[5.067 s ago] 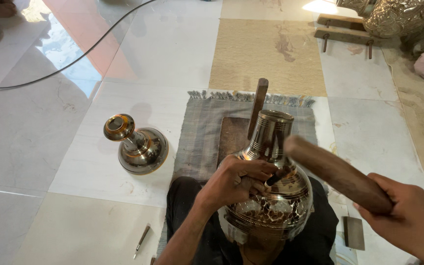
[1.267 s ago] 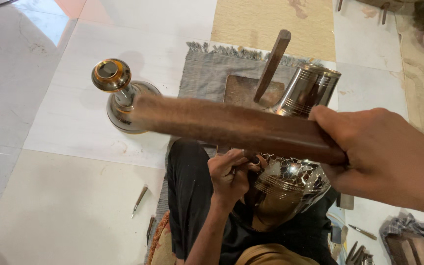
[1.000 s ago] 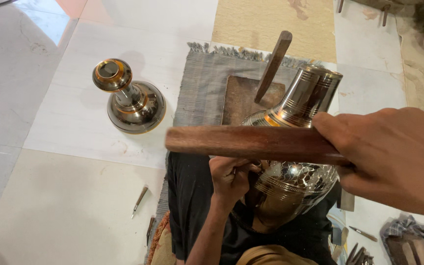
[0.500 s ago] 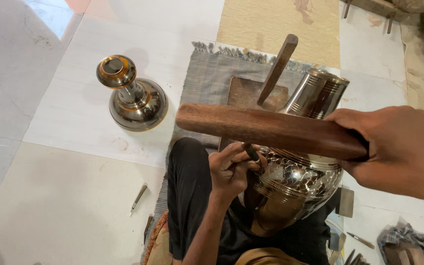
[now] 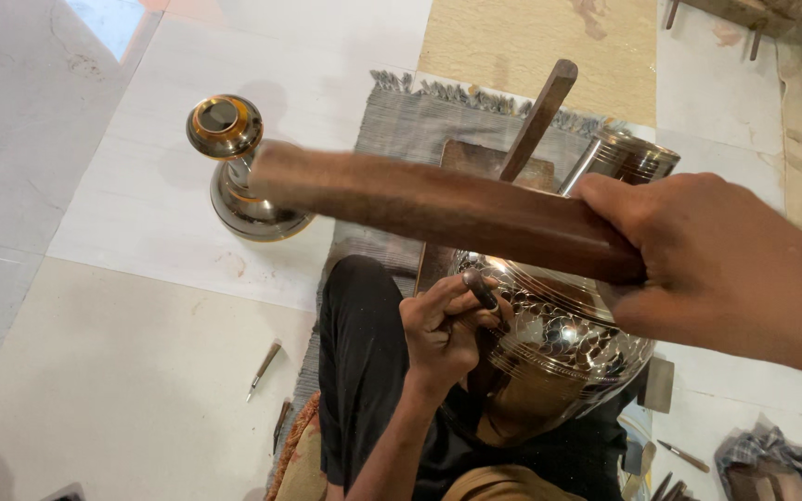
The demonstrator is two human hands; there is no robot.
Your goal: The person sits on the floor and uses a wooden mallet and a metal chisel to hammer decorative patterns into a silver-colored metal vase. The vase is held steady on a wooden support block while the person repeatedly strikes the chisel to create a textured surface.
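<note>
A large engraved brass vase (image 5: 559,348) lies tilted in my lap, its neck (image 5: 619,162) pointing away. My left hand (image 5: 447,329) pinches a small dark metal punch (image 5: 483,292) with its tip against the vase's patterned shoulder. My right hand (image 5: 717,264) grips a thick brown wooden mallet stick (image 5: 438,209), raised level above the punch and blurred at its far end. My black trouser leg (image 5: 364,371) is under the left forearm.
A brass stand with a round knob (image 5: 239,172) sits on the white floor tiles at left. A wooden stake (image 5: 536,121) rises from a wooden block on a grey fringed mat (image 5: 420,121). Small chisels (image 5: 262,369) lie on the floor; more tools (image 5: 684,455) at lower right.
The wooden stick has swung up and down over the punch across the frames and now sits raised again, slightly higher and further left. My left hand stays with the punch on the vase.
</note>
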